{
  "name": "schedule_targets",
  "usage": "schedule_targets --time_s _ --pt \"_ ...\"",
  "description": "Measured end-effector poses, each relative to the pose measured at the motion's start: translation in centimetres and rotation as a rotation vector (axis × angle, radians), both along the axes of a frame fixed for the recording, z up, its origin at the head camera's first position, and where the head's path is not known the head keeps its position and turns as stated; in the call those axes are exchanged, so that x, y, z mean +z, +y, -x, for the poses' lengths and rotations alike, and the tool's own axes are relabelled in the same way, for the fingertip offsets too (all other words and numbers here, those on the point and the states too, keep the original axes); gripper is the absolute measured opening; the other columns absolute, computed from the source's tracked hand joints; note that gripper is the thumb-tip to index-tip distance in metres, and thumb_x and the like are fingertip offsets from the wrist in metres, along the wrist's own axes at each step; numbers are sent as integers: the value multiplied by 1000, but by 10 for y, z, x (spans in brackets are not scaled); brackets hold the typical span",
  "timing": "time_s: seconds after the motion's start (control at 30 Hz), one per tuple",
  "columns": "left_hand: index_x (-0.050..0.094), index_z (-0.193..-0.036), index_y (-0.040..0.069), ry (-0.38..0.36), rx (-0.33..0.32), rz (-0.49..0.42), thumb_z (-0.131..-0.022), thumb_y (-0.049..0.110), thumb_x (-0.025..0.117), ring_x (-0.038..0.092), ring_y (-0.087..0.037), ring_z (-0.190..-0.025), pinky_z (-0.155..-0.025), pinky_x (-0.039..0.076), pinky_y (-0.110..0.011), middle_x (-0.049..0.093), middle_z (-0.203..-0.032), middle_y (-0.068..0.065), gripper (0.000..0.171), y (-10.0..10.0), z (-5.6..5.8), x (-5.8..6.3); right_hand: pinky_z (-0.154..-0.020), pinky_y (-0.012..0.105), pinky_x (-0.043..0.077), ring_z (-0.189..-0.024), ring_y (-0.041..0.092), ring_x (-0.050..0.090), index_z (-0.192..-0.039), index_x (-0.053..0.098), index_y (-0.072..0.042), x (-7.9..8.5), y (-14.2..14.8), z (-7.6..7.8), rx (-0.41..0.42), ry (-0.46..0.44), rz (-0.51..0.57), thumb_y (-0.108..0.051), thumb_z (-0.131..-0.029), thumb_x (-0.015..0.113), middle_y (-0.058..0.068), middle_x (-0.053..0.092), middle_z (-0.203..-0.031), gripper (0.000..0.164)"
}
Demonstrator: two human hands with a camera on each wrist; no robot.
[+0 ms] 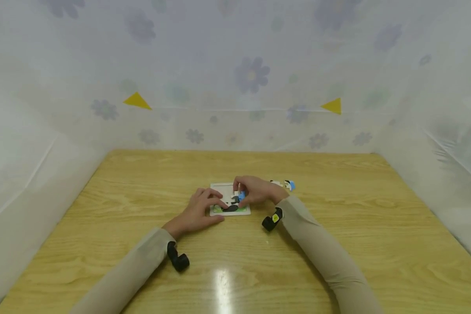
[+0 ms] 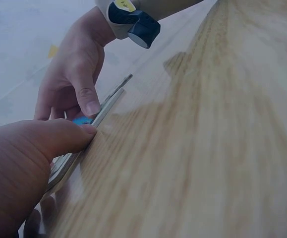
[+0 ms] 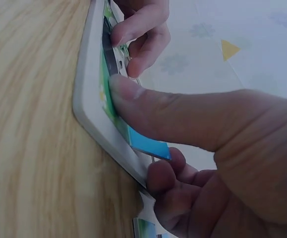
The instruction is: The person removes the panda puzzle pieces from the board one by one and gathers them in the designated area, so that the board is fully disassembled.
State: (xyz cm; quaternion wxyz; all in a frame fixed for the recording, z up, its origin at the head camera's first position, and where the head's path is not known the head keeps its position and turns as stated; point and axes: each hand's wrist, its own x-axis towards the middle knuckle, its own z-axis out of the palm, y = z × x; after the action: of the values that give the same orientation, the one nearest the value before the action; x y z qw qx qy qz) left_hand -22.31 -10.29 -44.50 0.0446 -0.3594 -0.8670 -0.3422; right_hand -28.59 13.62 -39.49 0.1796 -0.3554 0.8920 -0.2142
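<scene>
A white puzzle board (image 1: 216, 186) lies flat, with green, black and white picture pieces fitted along its near side. My right hand (image 1: 257, 189) reaches over its right part and grips a blue puzzle piece (image 3: 150, 144) between thumb and curled fingers. That piece stands tilted above the board's rim, and the thumb tip lies by the green picture piece (image 3: 107, 94). My left hand (image 1: 200, 209) rests on the board's left side, fingertips on the picture pieces, its thumb (image 2: 71, 135) along the near edge. Fingers hide part of the board.
Loose puzzle pieces (image 1: 289, 185) lie on the wooden table (image 1: 235, 253) to the right of the board, partly behind the right wrist. Both wrists carry black cameras (image 1: 272, 219). A flowered white curtain (image 1: 251, 126) encloses the table's back and sides.
</scene>
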Motion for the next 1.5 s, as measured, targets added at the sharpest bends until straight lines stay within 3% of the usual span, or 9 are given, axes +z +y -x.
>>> schedule_targets --time_s 0.27,0.5,0.63,0.87,1.23,1.5 --pt "73 -106 21 -14 -9 -7 -84 26 75 39 -25 -110 -92 29 -49 54 -127 -8 23 1 1 2 -64 26 36 -64 13 41 -107 53 -13 -1 4 0 48 -2 78 -15 -84 76 3 50 -75 32" --pt "72 -107 23 -26 -5 10 -84 28 75 39 -24 -110 -93 28 -47 54 -128 -7 23 3 -1 -1 -68 27 39 -70 12 46 -107 58 -12 -6 5 -4 84 20 54 -9 -93 63 2 58 -86 16" --pt "72 -107 23 -32 -3 10 -85 27 74 39 -24 -111 -93 29 -48 54 -128 -8 23 2 -2 -2 -69 27 36 -72 12 43 -97 56 -11 -7 3 -5 73 12 53 -9 -93 62 0 52 -82 7" --pt "72 -108 22 -46 -5 14 -85 27 74 38 -25 -112 -93 27 -48 53 -129 -8 24 1 -2 0 -68 27 31 -65 11 35 -91 52 -9 -6 2 -8 98 41 63 -7 -93 61 -3 38 -71 9" --pt "72 -108 19 -20 -16 -4 -85 25 74 39 -26 -108 -89 27 -44 53 -127 -11 24 2 -4 5 -66 26 37 -65 11 45 -93 50 -10 -4 6 -6 12 43 86 -12 -97 56 -1 49 -74 7" --pt "72 -108 20 -10 -12 -12 -85 25 74 39 -26 -107 -88 28 -45 54 -126 -11 24 2 -4 3 -68 27 39 -64 10 45 -102 55 -8 -7 15 -5 -13 29 163 -16 -94 62 0 56 -78 13"
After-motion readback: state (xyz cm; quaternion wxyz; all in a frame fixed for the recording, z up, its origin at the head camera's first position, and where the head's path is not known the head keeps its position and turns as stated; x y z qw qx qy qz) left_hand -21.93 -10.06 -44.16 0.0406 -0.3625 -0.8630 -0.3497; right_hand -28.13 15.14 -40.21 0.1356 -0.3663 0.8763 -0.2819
